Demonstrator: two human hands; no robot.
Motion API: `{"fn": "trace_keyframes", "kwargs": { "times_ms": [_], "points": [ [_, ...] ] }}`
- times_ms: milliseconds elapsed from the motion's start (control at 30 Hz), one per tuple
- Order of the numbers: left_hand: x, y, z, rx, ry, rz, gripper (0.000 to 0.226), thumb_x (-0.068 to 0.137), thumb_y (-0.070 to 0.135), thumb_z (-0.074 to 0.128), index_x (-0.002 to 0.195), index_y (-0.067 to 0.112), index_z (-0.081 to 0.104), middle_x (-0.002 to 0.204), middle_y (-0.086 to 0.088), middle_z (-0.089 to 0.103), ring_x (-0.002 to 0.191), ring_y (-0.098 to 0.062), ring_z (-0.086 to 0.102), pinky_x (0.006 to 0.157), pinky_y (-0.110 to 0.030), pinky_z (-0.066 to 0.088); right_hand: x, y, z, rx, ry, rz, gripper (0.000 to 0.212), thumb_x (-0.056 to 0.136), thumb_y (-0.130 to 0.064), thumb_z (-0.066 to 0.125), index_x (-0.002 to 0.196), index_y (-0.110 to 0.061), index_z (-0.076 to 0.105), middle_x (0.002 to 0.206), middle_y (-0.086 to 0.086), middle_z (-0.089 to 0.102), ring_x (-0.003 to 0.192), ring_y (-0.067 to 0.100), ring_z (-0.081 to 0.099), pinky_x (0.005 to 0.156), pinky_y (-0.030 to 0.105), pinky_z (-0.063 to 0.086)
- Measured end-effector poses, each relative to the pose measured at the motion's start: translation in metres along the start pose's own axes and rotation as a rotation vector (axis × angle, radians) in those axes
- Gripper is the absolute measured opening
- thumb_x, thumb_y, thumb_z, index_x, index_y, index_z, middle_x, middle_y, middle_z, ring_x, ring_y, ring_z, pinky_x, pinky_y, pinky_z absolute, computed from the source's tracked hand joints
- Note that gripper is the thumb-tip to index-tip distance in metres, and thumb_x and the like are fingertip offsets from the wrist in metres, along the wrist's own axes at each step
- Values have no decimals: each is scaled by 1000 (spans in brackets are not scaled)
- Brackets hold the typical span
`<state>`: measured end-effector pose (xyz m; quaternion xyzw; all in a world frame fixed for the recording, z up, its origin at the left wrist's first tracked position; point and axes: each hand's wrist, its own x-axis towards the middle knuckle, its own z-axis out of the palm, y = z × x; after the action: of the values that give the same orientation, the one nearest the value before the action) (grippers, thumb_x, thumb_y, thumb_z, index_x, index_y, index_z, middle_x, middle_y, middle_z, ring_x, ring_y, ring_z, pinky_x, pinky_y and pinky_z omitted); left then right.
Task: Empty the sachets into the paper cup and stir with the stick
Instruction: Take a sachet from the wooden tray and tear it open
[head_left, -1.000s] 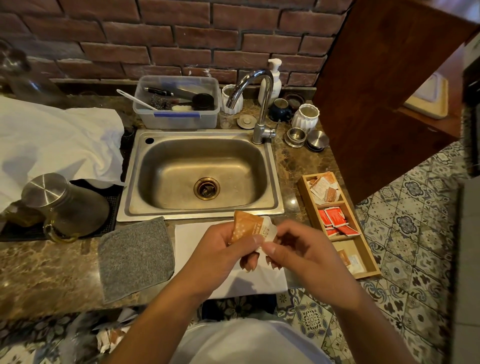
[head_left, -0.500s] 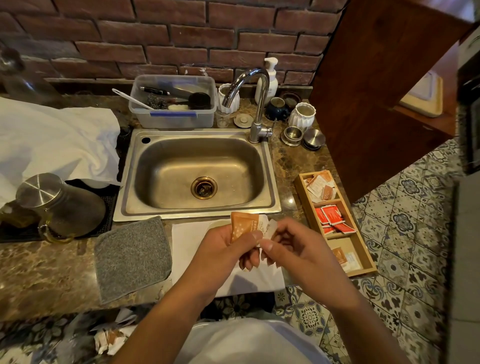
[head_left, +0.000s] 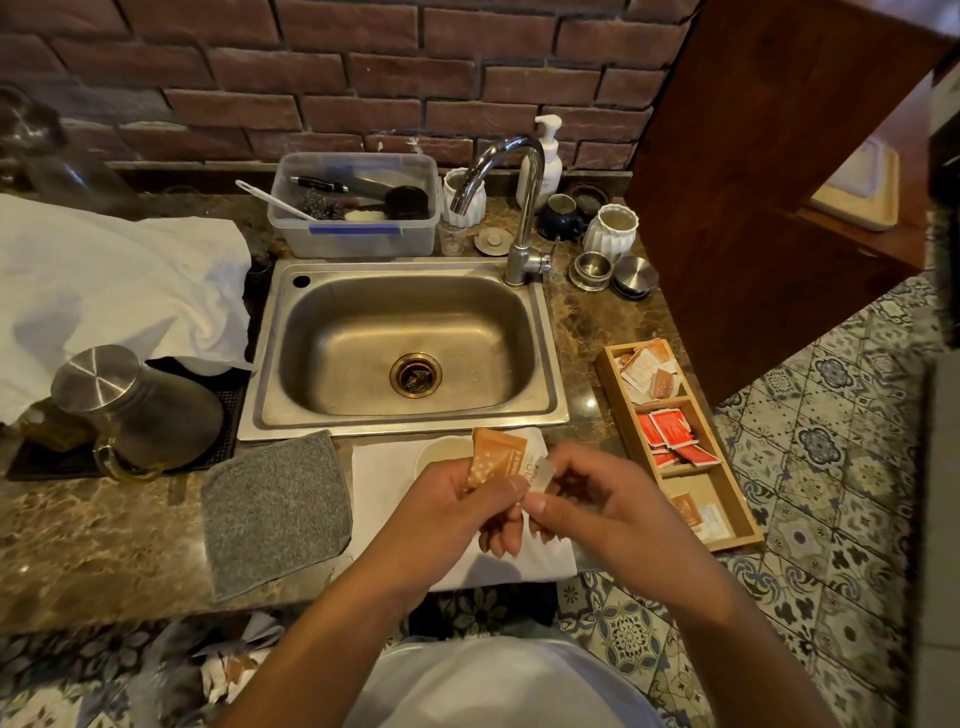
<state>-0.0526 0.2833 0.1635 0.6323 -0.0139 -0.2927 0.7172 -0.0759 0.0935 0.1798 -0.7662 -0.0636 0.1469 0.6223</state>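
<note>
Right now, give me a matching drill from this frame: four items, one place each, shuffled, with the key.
Items
1. orange sachet
2. paper cup
3. grey cloth
4. red sachets

Places
A. middle compartment of the wooden tray
B. on the white napkin, partly hidden behind the hands
C. flat on the counter, left of the napkin
D. pinched between the left hand and the right hand, above the cup

Pairs: 1-D, 2-B, 3-C, 4-A
</note>
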Motion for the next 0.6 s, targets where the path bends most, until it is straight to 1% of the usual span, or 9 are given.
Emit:
{"fn": "trace_keyframes", "kwargs": {
  "times_ms": [100,200,267,333,400,467,533,600],
  "points": [
    [0,-2,3,12,29,-1,26,100,13,55,78,7,67,59,-9,62,55,-17,54,58,-27,48,-1,5,1,-95,25,-52,16,92,-34,66,94,-19,69,86,4,71,80,23,69,73,47,58],
    [-1,-5,6,-17,42,-22,28,100,15,55,77,10,69,60,-9,62,55,-17,53,58,-26,47,-2,10,4,-217,92,-141,13,93,-34,65,91,-22,70,81,-5,70,77,20,67,68,41,56],
    [-1,-5,8,-63,44,-48,30,100,15,55,74,12,70,60,-9,60,54,-17,52,57,-26,45,-3,14,7,-277,154,-187,9,94,-26,68,89,-20,70,79,-7,68,75,18,65,64,38,54],
    [-1,-6,10,-106,56,-71,34,99,15,55,67,15,67,58,-9,58,53,-18,50,56,-27,43,-5,20,12,-399,223,-241,4,91,-15,69,89,-16,71,81,-7,68,76,15,64,63,36,52],
    [0,-7,12,-145,84,-93,35,98,15,56,64,16,65,57,-9,57,52,-18,48,54,-27,41,-6,24,17,-518,283,-289,6,89,-9,68,90,-14,71,83,-6,67,78,10,62,62,31,52],
    [0,-9,13,-169,105,-93,34,98,16,56,65,16,64,57,-9,56,52,-18,48,54,-27,41,-7,25,18,-485,302,-277,4,91,-15,68,93,-16,72,84,-8,68,78,10,63,63,29,52],
    [-1,-11,13,-172,100,-70,33,99,19,56,67,15,64,58,-9,57,53,-17,50,56,-28,43,-7,21,17,-321,270,-189,9,93,-28,66,95,-20,71,83,-9,69,79,15,66,66,31,55],
    [-1,-11,13,-214,64,-42,30,97,22,58,69,14,64,58,-8,56,54,-17,51,57,-29,43,-7,16,15,-143,209,-99,12,92,-36,65,96,-25,70,86,-4,72,81,20,70,72,37,58]
  ]
}}
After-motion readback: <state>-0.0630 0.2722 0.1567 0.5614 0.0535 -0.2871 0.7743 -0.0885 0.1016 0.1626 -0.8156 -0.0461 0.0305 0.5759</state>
